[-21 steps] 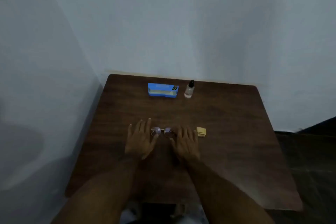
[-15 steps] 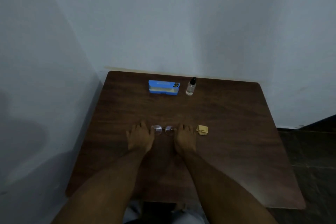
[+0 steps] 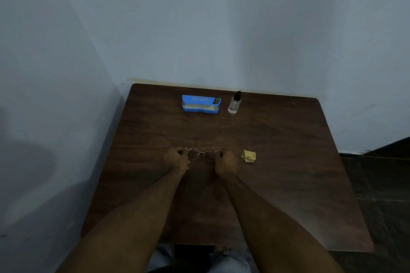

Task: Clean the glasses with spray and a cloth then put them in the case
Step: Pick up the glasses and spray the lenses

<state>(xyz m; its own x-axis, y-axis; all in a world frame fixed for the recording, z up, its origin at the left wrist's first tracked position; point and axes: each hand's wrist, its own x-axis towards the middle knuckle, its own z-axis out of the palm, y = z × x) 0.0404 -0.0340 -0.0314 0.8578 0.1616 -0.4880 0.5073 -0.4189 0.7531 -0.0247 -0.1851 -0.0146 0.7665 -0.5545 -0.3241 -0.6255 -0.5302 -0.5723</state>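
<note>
Since 0.7 s ago my flat hands have curled: my left hand and right hand now pinch the 2 ends of the glasses in their fingers, mid-surface. I judge that nothing is cleaned yet: the spray bottle, holding clear liquid, and the cloth are untouched. I cannot tell what is in the blue case.

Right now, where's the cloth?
In the head view the folded yellow cloth lies on the table, just right of the right hand that grips the glasses; the spray bottle stands farther back.
</note>
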